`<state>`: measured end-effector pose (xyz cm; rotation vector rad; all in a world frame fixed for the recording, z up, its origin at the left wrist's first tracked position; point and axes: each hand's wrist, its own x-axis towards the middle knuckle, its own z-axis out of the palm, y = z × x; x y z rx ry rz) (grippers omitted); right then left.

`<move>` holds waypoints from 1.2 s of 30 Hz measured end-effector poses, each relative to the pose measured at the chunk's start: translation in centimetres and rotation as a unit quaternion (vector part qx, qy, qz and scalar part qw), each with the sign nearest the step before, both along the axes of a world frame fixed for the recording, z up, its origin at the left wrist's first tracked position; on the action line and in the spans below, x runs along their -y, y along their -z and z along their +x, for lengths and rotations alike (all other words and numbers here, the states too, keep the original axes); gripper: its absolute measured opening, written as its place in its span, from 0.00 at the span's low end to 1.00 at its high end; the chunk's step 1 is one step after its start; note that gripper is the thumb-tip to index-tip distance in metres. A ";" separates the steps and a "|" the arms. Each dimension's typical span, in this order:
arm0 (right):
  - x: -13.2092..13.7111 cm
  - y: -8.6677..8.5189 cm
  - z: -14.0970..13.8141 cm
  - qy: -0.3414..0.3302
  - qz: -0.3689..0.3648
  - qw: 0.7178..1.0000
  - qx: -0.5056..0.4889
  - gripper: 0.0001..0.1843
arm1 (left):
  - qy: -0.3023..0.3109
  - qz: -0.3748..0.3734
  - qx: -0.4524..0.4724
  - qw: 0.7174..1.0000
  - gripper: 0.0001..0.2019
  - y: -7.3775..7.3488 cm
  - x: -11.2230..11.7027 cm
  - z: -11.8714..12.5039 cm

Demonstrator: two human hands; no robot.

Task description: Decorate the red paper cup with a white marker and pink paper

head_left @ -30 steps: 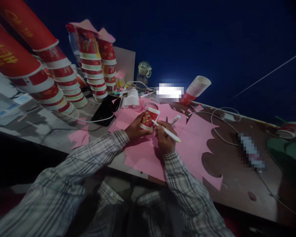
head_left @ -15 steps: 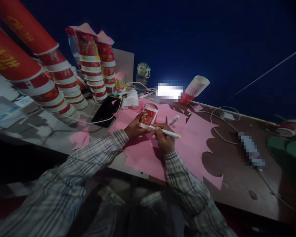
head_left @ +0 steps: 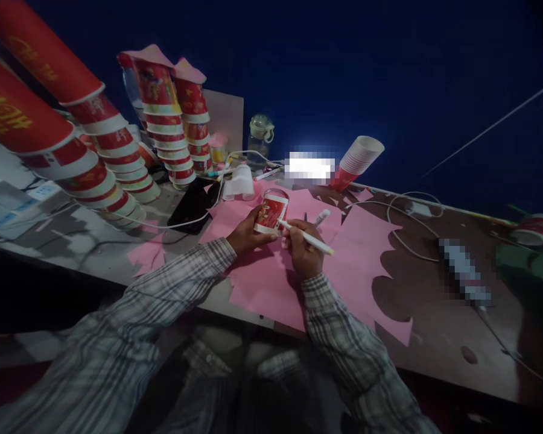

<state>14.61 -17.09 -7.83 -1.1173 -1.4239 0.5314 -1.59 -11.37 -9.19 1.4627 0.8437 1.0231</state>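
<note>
My left hand (head_left: pixel 247 232) grips a small red and white paper cup (head_left: pixel 271 211), holding it rim down and slightly tilted on a pink paper sheet (head_left: pixel 271 289). My right hand (head_left: pixel 304 250) is closed on a white pen (head_left: pixel 308 237), whose tip rests at the cup's lower right edge. Both hands sit close together over the pink sheet. A white pen cap (head_left: pixel 321 217) lies just beyond my right hand.
Tall stacks of red cups (head_left: pixel 167 120) stand at the left and back. A tilted cup stack (head_left: pixel 359 158), a black phone (head_left: pixel 192 205), white cables (head_left: pixel 407 223), a small jar (head_left: pixel 260 135) and pink scraps (head_left: pixel 149 253) lie on the table (head_left: pixel 434 337).
The pen's tip dipped to the cup's base half a second ago and is now raised again at its side. The cup has tilted slightly; both hands stay in place.
</note>
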 end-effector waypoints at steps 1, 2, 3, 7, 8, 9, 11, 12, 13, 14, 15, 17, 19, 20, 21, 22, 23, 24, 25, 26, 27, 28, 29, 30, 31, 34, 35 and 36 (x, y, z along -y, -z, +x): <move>0.0 0.0 0.0 0.004 -0.003 1.000 -0.004 0.16 | 0.001 0.000 0.000 1.000 0.49 0.0 0.0 0.0; 0.0 0.0 0.0 0.003 -0.008 1.000 -0.008 0.15 | 0.000 0.000 -0.001 1.000 0.50 0.1 0.0 0.0; 0.1 -0.1 -0.1 -0.001 -0.015 1.000 -0.011 0.15 | -0.003 0.000 -0.001 1.000 0.50 0.1 0.0 0.0; 0.1 -0.3 -0.3 -0.024 -0.037 0.998 -0.049 0.14 | -0.005 0.002 0.000 1.000 0.49 0.0 0.0 -0.1; 0.1 -0.4 -0.3 -0.020 -0.039 0.996 -0.072 0.14 | -0.002 0.005 0.000 1.000 0.49 -0.1 0.1 -0.1; 0.1 -0.4 -0.4 -0.016 -0.041 0.995 -0.092 0.14 | 0.000 0.008 -0.001 1.000 0.49 -0.1 0.1 -0.1; 0.1 -0.4 -0.4 -0.015 -0.048 0.993 -0.110 0.14 | -0.001 0.011 -0.005 1.000 0.49 -0.3 0.1 -0.1; 0.0 -0.4 -0.3 -0.019 -0.052 0.993 -0.105 0.14 | -0.003 0.009 -0.005 1.000 0.49 -0.3 0.1 -0.1; 0.0 -0.4 -0.3 -0.027 -0.057 0.994 -0.092 0.14 | -0.004 0.005 -0.005 1.000 0.49 -0.3 0.1 -0.1; 0.0 -0.5 -0.2 -0.036 -0.063 0.994 -0.080 0.15 | -0.002 0.000 -0.003 1.000 0.49 -0.4 0.2 -0.1; 0.0 -0.5 -0.2 -0.042 -0.069 0.994 -0.075 0.15 | 0.000 -0.004 -0.001 1.000 0.48 -0.4 0.1 -0.1; 0.1 -0.6 -0.3 -0.040 -0.074 0.992 -0.093 0.15 | 0.004 -0.003 0.003 1.000 0.48 -0.4 0.1 -0.1; 0.1 -0.7 -0.4 -0.028 -0.070 0.988 -0.131 0.15 | 0.003 0.008 0.004 1.000 0.47 -0.5 0.1 -0.1; 0.2 -0.7 -0.4 -0.023 -0.069 0.987 -0.144 0.15 | 0.002 0.012 0.006 1.000 0.47 -0.5 0.1 -0.1; 0.2 -0.7 -0.4 -0.022 -0.071 0.986 -0.148 0.15 | 0.002 0.011 0.007 1.000 0.47 -0.5 0.1 -0.1; 0.2 -0.7 -0.4 -0.028 -0.076 0.987 -0.141 0.15 | 0.004 0.006 0.006 1.000 0.47 -0.5 0.1 -0.1; 0.2 -0.7 -0.4 -0.037 -0.082 0.987 -0.130 0.14 | 0.004 0.001 0.005 1.000 0.47 -0.6 0.1 -0.1; 0.1 -0.7 -0.3 -0.046 -0.088 0.988 -0.118 0.14 | 0.004 -0.002 0.004 1.000 0.47 -0.6 0.2 -0.1; 0.1 -0.7 -0.3 -0.051 -0.090 0.988 -0.114 0.14 | 0.002 -0.002 0.003 1.000 0.48 -0.6 0.2 -0.1; 0.1 -0.7 -0.3 -0.052 -0.088 0.988 -0.119 0.14 | -0.001 0.002 0.003 1.000 0.48 -0.6 0.2 -0.1; 0.1 -0.7 -0.4 -0.049 -0.082 0.987 -0.131 0.14 | -0.002 0.007 0.005 1.000 0.48 -0.7 0.2 -0.1; 0.0 -0.7 -0.4 -0.043 -0.075 0.985 -0.149 0.15 | -0.003 0.010 0.008 1.000 0.48 -0.7 0.2 -0.1; 0.0 -0.8 -0.5 -0.036 -0.067 0.983 -0.166 0.15 | -0.001 0.010 0.011 1.000 0.48 -0.7 0.3 -0.1; 0.0 -0.8 -0.6 -0.029 -0.060 0.982 -0.178 0.15 | 0.002 0.008 0.012 1.000 0.48 -0.7 0.3 -0.1; 0.0 -0.8 -0.7 -0.025 -0.054 0.982 -0.182 0.16 | 0.004 0.004 0.013 1.000 0.48 -0.8 0.3 -0.1; 0.1 -0.9 -0.8 -0.029 -0.060 0.983 -0.174 0.16 | 0.002 0.006 0.006 1.000 0.48 -0.9 0.3 -0.1; 0.1 -0.9 -0.8 -0.033 -0.064 0.982 -0.173 0.16 | 0.001 0.009 0.002 1.000 0.48 -0.9 0.3 -0.1; 0.0 -0.9 -0.8 -0.035 -0.066 0.982 -0.175 0.16 | 0.000 0.011 0.001 1.000 0.48 -0.9 0.3 -0.1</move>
